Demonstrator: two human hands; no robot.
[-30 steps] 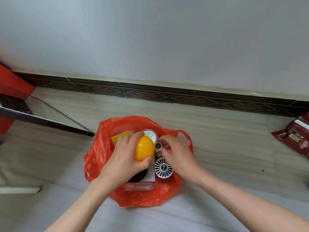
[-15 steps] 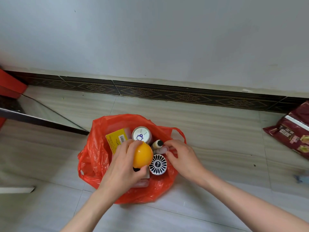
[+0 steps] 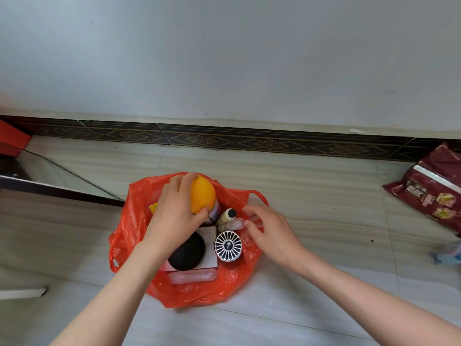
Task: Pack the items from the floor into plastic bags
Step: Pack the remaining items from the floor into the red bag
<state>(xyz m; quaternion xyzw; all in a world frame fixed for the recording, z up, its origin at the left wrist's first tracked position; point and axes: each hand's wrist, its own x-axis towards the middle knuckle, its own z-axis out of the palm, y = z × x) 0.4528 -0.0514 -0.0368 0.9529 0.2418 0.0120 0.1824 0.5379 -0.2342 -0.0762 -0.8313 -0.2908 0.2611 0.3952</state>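
Observation:
A red plastic bag (image 3: 129, 221) lies open on the floor. My left hand (image 3: 172, 216) grips an orange ball (image 3: 202, 194) over the bag's far side, above a round can (image 3: 215, 213) that it partly hides. Inside the bag sit a black round lid (image 3: 189, 253) on a white box, a silver slotted disc (image 3: 228, 245), a small cream bottle with a black cap (image 3: 227, 215) and a clear tube (image 3: 234, 224). My right hand (image 3: 269, 231) hovers at the bag's right rim with fingers loosely curled, holding nothing that I can see.
A dark red snack packet (image 3: 429, 191) lies on the floor at the far right. A glass panel with a dark edge (image 3: 62, 191) slants in from the left beside a red object (image 3: 12, 138). A small blue item (image 3: 449, 255) lies at the right edge.
My left hand carried the orange ball from the bag's middle to its far side, uncovering the black lid. My right hand drew back from the small bottle toward the right rim.

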